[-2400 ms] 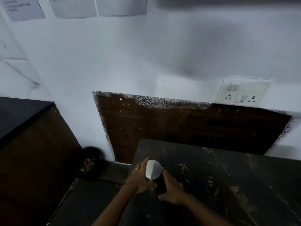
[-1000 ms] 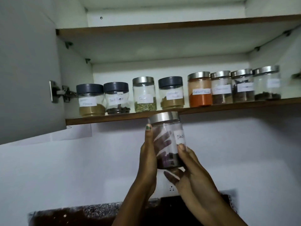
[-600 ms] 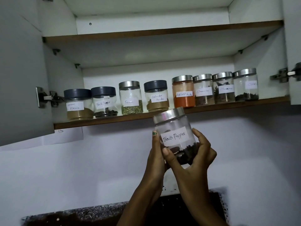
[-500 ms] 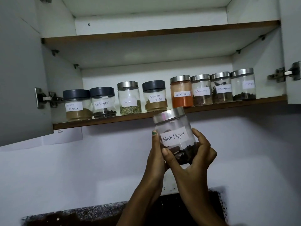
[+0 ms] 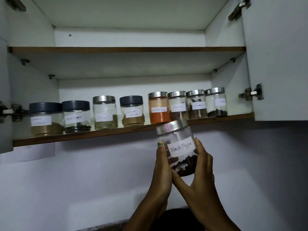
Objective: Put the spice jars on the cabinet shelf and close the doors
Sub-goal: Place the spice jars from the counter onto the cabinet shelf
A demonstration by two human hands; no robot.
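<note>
I hold a clear black pepper jar [image 5: 178, 139] with a silver lid and a white "Black Pepper" label, tilted slightly, just below the front edge of the lower cabinet shelf [image 5: 100, 134]. My left hand [image 5: 162, 165] grips its left side and my right hand [image 5: 200, 170] cups its right side and bottom. Several labelled spice jars stand in a row on the shelf, among them a red chilli powder jar [image 5: 159, 109] directly above the held jar. The left door [image 5: 5, 97] and the right door [image 5: 280, 64] are both swung wide.
The upper shelf [image 5: 126, 49] carries nothing I can see. Door hinges [image 5: 251, 94] jut out at both sides of the cabinet. A white wall [image 5: 83, 189] runs below the cabinet, and a dark speckled edge shows at the bottom.
I picked the jar up from the dark counter with both hands and raised it to just under the shelf. Over the last half second my view tilted upward and the jar barely moved.
</note>
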